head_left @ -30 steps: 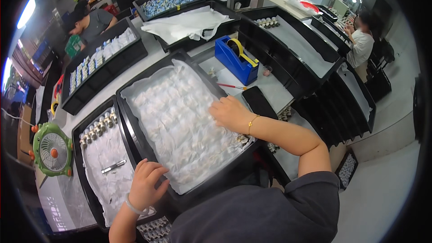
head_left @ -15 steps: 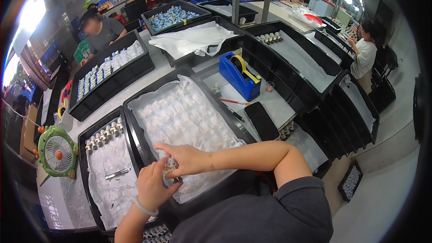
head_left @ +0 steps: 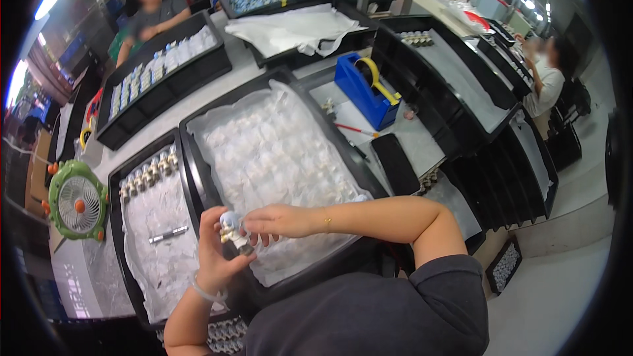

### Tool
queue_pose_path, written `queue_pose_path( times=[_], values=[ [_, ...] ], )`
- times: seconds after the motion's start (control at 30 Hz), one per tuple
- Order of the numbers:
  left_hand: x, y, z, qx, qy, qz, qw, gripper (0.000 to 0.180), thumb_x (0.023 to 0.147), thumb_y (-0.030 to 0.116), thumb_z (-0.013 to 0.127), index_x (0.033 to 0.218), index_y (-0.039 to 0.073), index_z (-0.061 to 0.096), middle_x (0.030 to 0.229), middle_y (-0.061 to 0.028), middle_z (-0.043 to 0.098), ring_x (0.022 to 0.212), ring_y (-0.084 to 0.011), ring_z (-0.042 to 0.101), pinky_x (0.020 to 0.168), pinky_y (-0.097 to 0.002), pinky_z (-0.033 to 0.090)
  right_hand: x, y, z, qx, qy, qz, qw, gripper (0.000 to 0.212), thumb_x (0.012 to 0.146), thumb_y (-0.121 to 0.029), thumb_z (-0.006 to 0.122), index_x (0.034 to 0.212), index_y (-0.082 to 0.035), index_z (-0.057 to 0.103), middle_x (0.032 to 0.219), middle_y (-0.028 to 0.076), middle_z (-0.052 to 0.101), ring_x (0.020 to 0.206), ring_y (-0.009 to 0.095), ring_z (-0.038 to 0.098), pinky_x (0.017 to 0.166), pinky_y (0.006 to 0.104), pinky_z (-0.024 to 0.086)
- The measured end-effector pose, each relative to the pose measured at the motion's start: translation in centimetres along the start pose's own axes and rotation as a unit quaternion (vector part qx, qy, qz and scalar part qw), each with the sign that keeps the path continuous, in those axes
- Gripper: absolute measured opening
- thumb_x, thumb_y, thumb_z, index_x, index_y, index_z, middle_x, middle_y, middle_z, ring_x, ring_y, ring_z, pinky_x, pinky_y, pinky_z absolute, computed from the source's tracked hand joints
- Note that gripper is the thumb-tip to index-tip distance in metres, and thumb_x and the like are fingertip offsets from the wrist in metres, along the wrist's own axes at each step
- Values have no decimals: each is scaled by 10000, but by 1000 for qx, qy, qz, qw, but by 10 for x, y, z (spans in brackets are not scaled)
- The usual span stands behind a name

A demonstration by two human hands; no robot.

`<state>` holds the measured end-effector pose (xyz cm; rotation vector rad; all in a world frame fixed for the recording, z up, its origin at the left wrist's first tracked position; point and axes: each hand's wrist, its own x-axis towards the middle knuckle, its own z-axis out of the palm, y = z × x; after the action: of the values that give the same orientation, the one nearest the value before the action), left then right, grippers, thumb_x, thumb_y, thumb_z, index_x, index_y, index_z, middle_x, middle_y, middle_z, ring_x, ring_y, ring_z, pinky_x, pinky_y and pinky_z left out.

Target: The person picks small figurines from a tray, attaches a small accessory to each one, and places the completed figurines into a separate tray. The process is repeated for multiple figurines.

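A small figurine [head_left: 233,229] with a pale blue-grey head, white body and dark feet is tilted in my left hand [head_left: 213,254]. The thumb is below it near the feet and the fingers are behind its head. My right hand [head_left: 285,220] is beside the figurine's right side, its fingers loosely stretched and apart; whether they touch it I cannot tell. Beneath both hands lies a black tray [head_left: 198,178] lined with white sheeting, under which rows of lumpy shapes show. In the tray to its left [head_left: 119,244], several similar figurines [head_left: 148,175] stand in a row.
A silver pen-like tool [head_left: 169,235] lies in the left tray. A green fan [head_left: 79,199] stands further left. Beyond the middle tray are a blue tape dispenser [head_left: 366,92], a red pen [head_left: 356,130] and a dark phone [head_left: 395,163]. Stacked black trays [head_left: 494,178] rise at right. Other people sit further off.
My right hand has drawn off the figurine to the right, its fingers loosened. The left hand keeps the figurine, now more exposed and tilted. The whole view has shifted slightly.
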<state>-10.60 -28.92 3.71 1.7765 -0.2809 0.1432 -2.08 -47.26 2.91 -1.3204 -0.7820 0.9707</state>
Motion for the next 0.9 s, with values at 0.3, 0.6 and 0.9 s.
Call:
queue_pose_path(
  times=[0.3,0.6,0.9],
  values=[
    [0,10,4,145,13,108,983,722,546,144,764,1180,60,429,1136,-114,431,1048,-267,426,879,-343,348,-8,-1,4,55,-62,26,996,342,911,-330,417,1012,-26,537,850,35,587,767,100,540,664,237,425],
    [-4,19,11,241,44,174,954,707,497,133,722,1167,124,495,993,-59,447,905,-229,410,796,-342,311,-8,3,8,41,-50,42,997,248,866,-146,444,1058,-16,534,847,11,562,752,64,485,663,230,408],
    [-4,22,8,279,21,207,938,690,489,110,753,1130,42,508,974,-91,433,889,-225,420,753,-315,345,-8,-7,11,78,-47,66,994,255,834,-82,424,1052,-13,536,887,22,568,764,62,485,683,230,405]
  ],
)
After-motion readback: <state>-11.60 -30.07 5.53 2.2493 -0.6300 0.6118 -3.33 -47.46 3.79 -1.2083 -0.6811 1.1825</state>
